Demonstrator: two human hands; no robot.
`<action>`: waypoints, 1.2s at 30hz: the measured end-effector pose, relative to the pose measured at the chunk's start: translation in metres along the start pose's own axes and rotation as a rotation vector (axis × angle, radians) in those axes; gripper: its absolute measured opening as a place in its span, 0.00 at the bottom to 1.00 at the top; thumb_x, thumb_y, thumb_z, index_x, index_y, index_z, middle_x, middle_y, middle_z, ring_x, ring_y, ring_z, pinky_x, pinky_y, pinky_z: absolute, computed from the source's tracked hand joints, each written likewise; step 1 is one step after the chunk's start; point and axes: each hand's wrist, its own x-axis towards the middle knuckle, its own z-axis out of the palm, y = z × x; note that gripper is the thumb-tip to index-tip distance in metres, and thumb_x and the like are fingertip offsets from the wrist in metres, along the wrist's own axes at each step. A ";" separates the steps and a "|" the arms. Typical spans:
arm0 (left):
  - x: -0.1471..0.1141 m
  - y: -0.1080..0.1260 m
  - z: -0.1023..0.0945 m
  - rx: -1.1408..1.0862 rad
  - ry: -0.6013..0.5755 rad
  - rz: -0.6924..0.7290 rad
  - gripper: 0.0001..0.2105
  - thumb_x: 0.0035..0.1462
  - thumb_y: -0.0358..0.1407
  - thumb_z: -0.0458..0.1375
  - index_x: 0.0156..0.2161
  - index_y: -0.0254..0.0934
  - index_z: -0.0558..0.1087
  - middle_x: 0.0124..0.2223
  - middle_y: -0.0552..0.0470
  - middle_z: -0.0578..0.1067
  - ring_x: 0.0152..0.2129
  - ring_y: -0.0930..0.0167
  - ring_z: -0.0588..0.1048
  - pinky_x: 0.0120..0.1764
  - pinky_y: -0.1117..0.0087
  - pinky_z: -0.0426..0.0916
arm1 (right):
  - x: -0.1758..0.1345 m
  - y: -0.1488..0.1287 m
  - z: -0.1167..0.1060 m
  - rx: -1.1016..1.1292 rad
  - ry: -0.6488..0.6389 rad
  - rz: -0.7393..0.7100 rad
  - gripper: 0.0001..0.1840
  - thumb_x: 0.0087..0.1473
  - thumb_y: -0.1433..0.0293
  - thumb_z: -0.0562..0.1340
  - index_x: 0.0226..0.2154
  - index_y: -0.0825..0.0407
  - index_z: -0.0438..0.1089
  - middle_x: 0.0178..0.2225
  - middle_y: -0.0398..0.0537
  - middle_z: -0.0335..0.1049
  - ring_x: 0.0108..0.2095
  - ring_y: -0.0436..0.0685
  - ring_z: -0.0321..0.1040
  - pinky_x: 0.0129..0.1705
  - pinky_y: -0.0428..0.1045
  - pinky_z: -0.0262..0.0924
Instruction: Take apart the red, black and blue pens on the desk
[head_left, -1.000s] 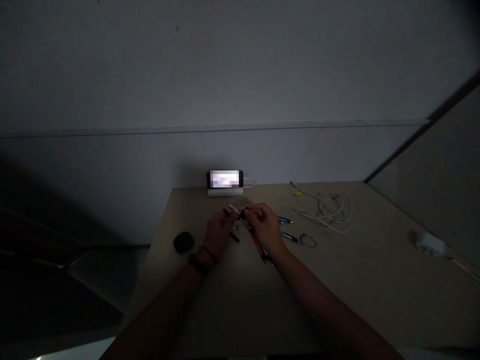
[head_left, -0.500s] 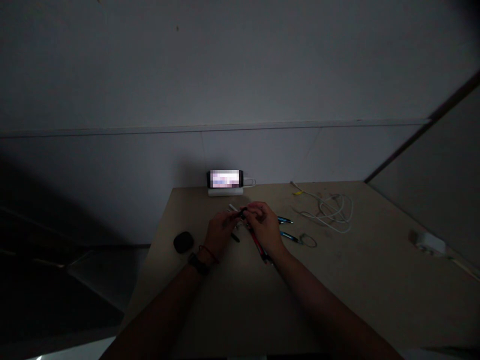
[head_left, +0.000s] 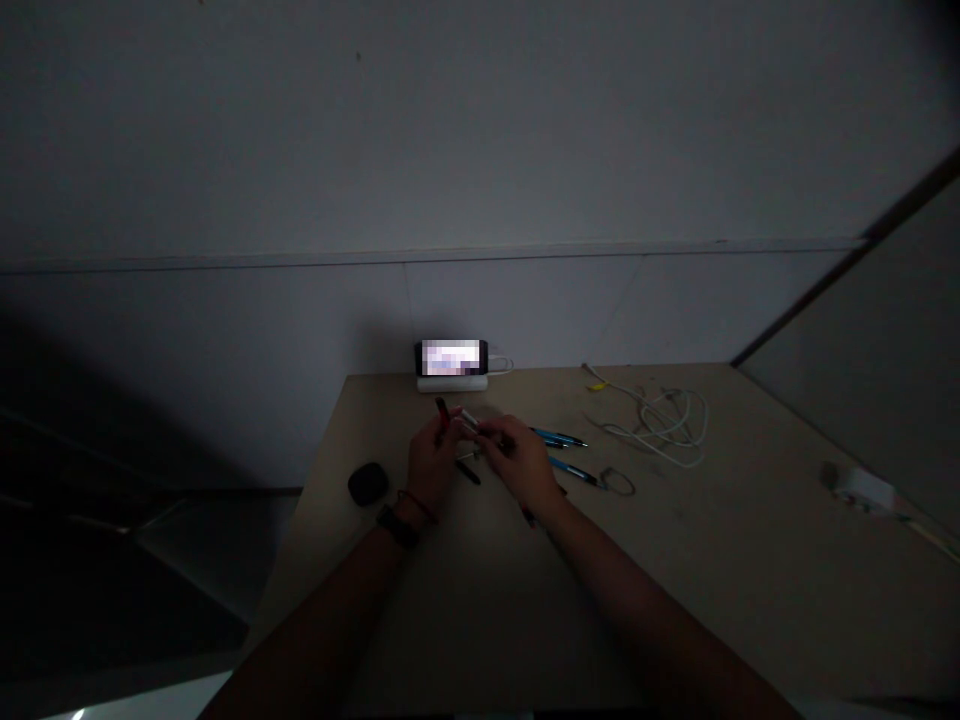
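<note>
My left hand (head_left: 433, 458) is closed on a red and black pen part (head_left: 442, 411) that sticks up past its fingers. Close beside it, my right hand (head_left: 523, 457) is pinched, its fingertips almost meeting the left ones; what they hold is too dark to make out. A pale slim piece (head_left: 469, 419) shows at the fingertips. Below the hands lies a small black piece (head_left: 469, 473). Blue pens (head_left: 559, 438) lie just right of my right hand, with another blue pen (head_left: 576, 471) nearer me. A red pen piece (head_left: 529, 516) is partly hidden under my right wrist.
A lit phone (head_left: 451, 358) leans on a white stand (head_left: 451, 384) by the wall. To the left sits a rounded black case (head_left: 367, 484). A loose white cable (head_left: 667, 430) lies at right, a small ring (head_left: 619, 482) nearer, and a white plug block (head_left: 866, 490) farther right.
The red and black part now stands upright in my left hand; before, a dark piece lay between both hands' fingers. My right hand has dropped slightly toward me.
</note>
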 end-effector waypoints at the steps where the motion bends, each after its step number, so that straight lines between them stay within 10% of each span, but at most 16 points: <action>1: 0.000 -0.001 0.000 -0.017 0.006 -0.007 0.20 0.64 0.46 0.55 0.51 0.34 0.76 0.38 0.46 0.81 0.40 0.64 0.79 0.47 0.64 0.70 | 0.000 0.000 0.001 -0.023 -0.018 -0.027 0.08 0.54 0.69 0.64 0.37 0.50 0.77 0.33 0.48 0.75 0.31 0.56 0.70 0.37 0.51 0.65; 10: 0.001 0.003 0.000 -0.055 0.011 -0.052 0.20 0.62 0.48 0.56 0.49 0.33 0.77 0.34 0.49 0.79 0.34 0.68 0.77 0.39 0.69 0.70 | -0.002 0.002 0.003 -0.086 -0.069 -0.092 0.08 0.56 0.70 0.62 0.36 0.49 0.77 0.35 0.48 0.77 0.34 0.57 0.73 0.38 0.51 0.66; 28: 0.002 -0.004 0.002 -0.006 0.062 -0.040 0.19 0.63 0.48 0.55 0.47 0.34 0.77 0.38 0.45 0.81 0.36 0.66 0.78 0.41 0.67 0.71 | 0.004 0.004 -0.006 0.225 0.112 0.254 0.18 0.53 0.57 0.65 0.42 0.51 0.76 0.32 0.50 0.79 0.32 0.60 0.77 0.34 0.53 0.71; 36: 0.000 -0.007 -0.004 0.447 -0.144 0.172 0.10 0.59 0.35 0.61 0.44 0.42 0.81 0.43 0.46 0.82 0.43 0.62 0.77 0.51 0.59 0.67 | 0.005 0.003 -0.007 0.274 0.142 0.287 0.22 0.50 0.52 0.67 0.40 0.52 0.74 0.29 0.49 0.78 0.28 0.59 0.75 0.30 0.52 0.70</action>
